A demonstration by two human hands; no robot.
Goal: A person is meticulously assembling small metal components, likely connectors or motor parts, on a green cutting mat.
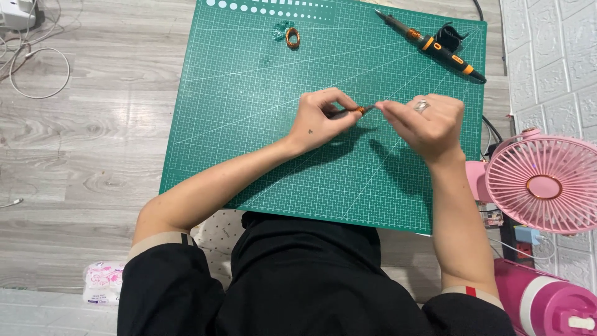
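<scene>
My left hand [321, 118] and my right hand [429, 122] meet over the middle of a green cutting mat [249, 112]. Between their fingertips they pinch a small thin object with a copper-orange part [361, 110]; its exact kind is too small to tell. My right hand wears a ring. A coil of copper wire [292, 38] lies near the mat's far edge beside a small clear plastic piece [282, 30]. A black and orange soldering iron [432, 45] rests at the mat's far right corner.
The mat lies on a grey wood-look floor [93, 137]. White cables [37, 68] sit at the far left. A pink desk fan [543, 184] and a pink bottle [547, 302] stand at right against a white brick-pattern wall. A tissue pack [103, 282] lies by my left knee.
</scene>
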